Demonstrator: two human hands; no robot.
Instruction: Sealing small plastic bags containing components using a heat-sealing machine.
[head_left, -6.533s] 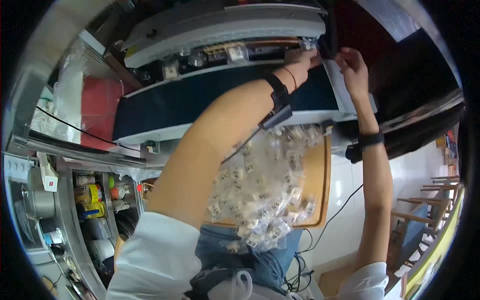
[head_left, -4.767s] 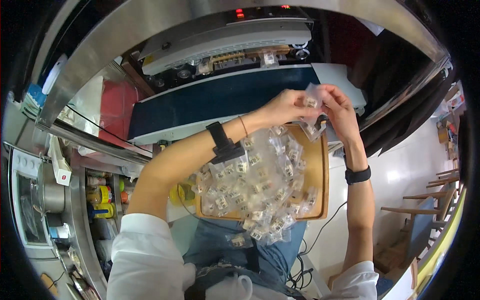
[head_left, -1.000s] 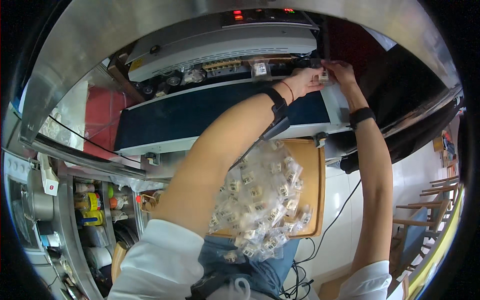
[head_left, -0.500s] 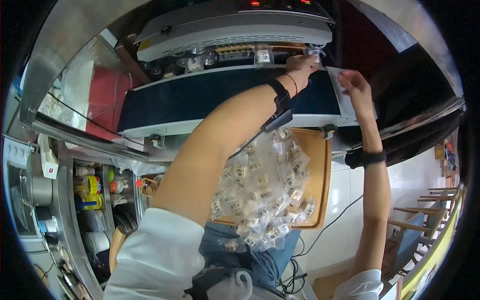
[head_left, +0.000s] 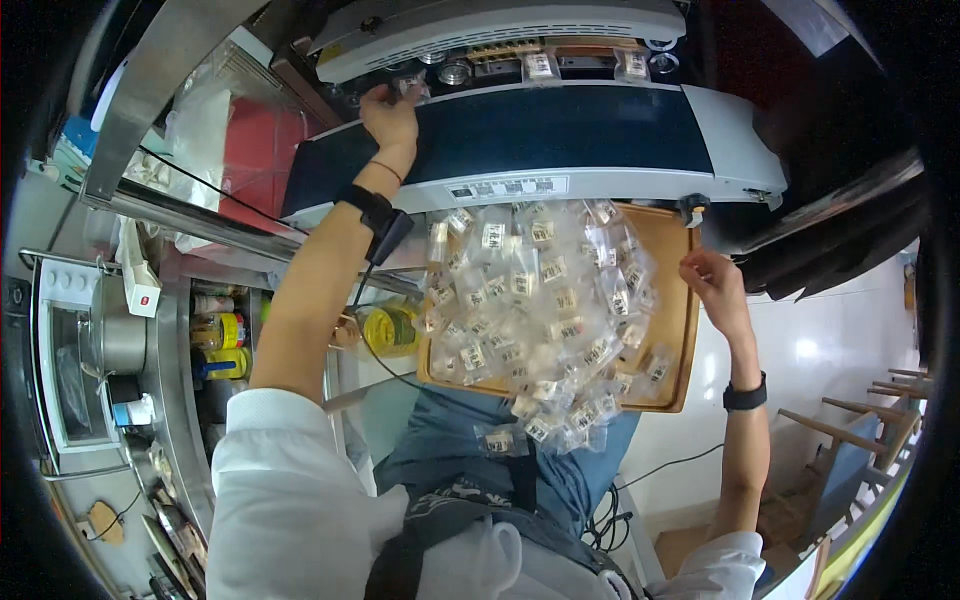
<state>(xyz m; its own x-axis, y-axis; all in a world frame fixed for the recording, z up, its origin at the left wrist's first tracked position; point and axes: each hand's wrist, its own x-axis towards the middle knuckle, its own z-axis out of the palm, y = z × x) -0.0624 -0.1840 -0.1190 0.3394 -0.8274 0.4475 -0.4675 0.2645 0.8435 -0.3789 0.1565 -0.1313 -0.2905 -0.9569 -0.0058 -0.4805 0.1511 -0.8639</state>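
At the far left of the machine (head_left: 500, 38), a small clear packet (head_left: 411, 88) lies at the fingertips of the left hand (head_left: 391, 98), on its far side; the fingers are narrow around it, though I cannot tell if they grip. The right hand (head_left: 697, 268) is loosely curled over the right rim of the tray (head_left: 672, 250), just right of the packet pile (head_left: 545, 300), its exact finger gap unclear

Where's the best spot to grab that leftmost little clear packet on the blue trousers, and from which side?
Probably pinch the clear packet by its left film edge, from above left: it lies fairly flat, film seems loose there, and other packets crowd its right.
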